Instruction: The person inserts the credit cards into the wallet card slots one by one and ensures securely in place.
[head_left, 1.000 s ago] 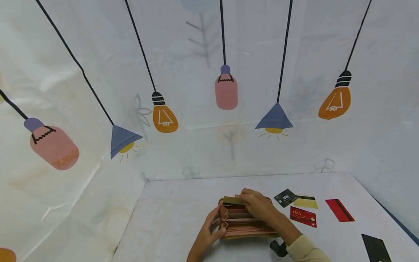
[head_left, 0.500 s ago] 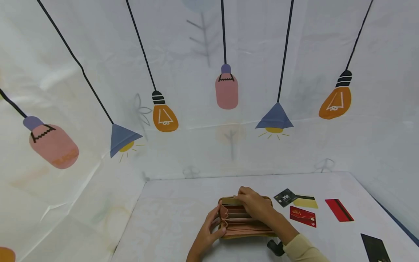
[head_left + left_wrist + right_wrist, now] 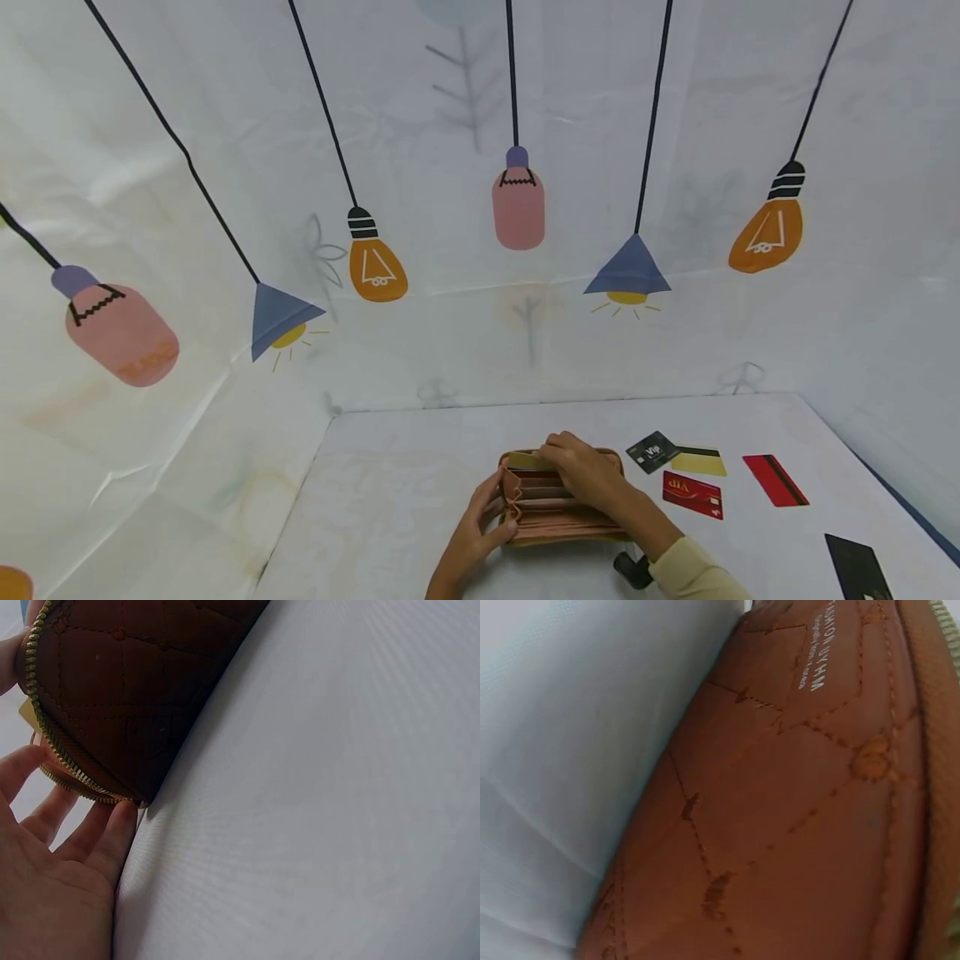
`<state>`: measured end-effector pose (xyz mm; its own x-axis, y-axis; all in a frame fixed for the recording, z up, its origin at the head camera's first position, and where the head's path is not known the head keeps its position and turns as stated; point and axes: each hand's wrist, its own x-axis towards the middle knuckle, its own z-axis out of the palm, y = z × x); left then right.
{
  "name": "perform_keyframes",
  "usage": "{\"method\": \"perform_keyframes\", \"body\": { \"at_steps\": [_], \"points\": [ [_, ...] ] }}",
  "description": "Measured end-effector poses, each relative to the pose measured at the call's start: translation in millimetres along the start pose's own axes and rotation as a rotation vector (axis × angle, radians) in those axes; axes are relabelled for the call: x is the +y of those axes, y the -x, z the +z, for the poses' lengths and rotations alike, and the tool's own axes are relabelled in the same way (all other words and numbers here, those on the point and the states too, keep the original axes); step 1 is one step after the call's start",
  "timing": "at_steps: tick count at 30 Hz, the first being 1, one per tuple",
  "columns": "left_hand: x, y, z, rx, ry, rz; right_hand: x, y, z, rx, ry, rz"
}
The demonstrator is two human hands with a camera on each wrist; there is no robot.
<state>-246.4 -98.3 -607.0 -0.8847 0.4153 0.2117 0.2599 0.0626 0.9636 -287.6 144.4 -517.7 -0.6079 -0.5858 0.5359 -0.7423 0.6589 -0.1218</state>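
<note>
An unzipped brown wallet stands on the white table, its pink-tan compartments facing up. My left hand grips its left end, thumb at the near side and fingers toward the far side. In the left wrist view, the fingers of that hand touch the brass zipper edge of the quilted wallet. At the wallet's back slot, my right hand pinches a gold card, mostly sunk in the slot; its fingertips are partly hidden. Only the wallet's stitched outside and the tabletop fill the right wrist view.
Right of the wallet lie a black VIP card, a gold striped card, a red VIP card and a red striped card. A larger black card is nearer. A black object sits by the right sleeve.
The gold card has gone lower into the back slot under my right hand, its dark stripe no longer visible. My left hand keeps its hold on the wallet; the loose cards stay put.
</note>
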Motion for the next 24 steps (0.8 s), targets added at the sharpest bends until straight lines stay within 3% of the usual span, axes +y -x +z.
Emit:
{"method": "perform_keyframes", "body": {
  "at_steps": [14,24],
  "points": [
    [0.8,0.3,0.3,0.002,-0.007,0.021,-3.7,-0.9,6.9,-0.036,0.022,-0.007],
    [-0.1,-0.6,-0.1,0.004,-0.007,0.029,-5.0,-2.5,10.8,-0.069,0.010,0.032]
  ]
}}
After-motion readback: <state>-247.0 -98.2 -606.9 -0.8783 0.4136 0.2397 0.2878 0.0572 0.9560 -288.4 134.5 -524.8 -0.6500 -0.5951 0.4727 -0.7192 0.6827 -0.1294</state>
